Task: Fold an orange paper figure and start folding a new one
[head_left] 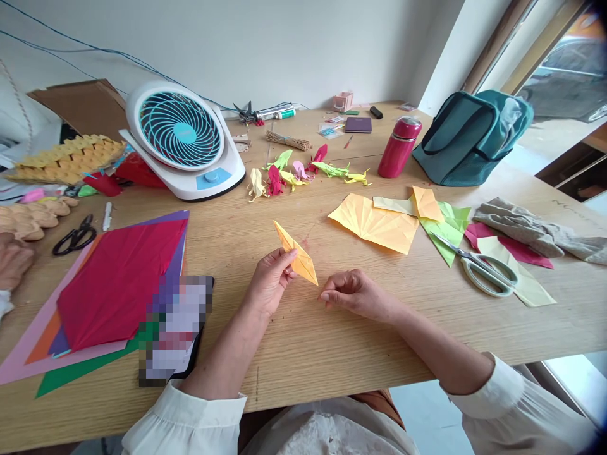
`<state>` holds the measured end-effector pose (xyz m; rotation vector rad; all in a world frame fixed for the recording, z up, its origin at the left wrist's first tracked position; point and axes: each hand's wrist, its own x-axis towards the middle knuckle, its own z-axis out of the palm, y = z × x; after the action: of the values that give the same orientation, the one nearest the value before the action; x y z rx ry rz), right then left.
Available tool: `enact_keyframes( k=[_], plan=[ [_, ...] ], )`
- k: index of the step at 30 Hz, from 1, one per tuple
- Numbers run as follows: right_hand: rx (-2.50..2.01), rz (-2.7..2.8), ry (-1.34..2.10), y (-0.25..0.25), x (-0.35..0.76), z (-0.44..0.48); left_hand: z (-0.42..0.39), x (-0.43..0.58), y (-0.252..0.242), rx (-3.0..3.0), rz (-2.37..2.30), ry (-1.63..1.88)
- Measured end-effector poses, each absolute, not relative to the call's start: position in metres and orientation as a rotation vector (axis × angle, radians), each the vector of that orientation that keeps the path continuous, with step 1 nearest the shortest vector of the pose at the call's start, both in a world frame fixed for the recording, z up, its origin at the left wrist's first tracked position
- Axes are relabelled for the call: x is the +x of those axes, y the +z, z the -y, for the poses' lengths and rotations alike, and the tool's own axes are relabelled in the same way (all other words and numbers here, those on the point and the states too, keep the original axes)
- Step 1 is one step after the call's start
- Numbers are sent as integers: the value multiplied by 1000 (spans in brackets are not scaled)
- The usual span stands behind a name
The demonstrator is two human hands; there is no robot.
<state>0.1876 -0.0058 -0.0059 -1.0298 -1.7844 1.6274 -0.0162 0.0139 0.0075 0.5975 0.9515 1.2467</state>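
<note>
My left hand pinches a folded piece of orange origami paper between thumb and fingers. The paper is a narrow diamond with pointed ends, tilted from upper left to lower right above the table. Just right of its lower tip is my right hand, its fingers curled in and the thumb close to the forefinger. I see nothing held there, and a small gap separates it from the paper. Beyond both hands lie several finished folded paper figures in red, green, yellow, pink and cream.
Coloured paper sheets and a phone lie at left, near black scissors. A fan stands behind them. On the right are creased orange paper, scissors, a glove, a red flask and a teal bag. Another person's hand shows far left.
</note>
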Motion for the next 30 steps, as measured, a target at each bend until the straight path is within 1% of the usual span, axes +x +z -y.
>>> enact_keyframes(
  k=[30],
  plan=[
    [-1075,1788,1583,-5,188,6,-15,-15,8,636,-991,1247]
  ],
)
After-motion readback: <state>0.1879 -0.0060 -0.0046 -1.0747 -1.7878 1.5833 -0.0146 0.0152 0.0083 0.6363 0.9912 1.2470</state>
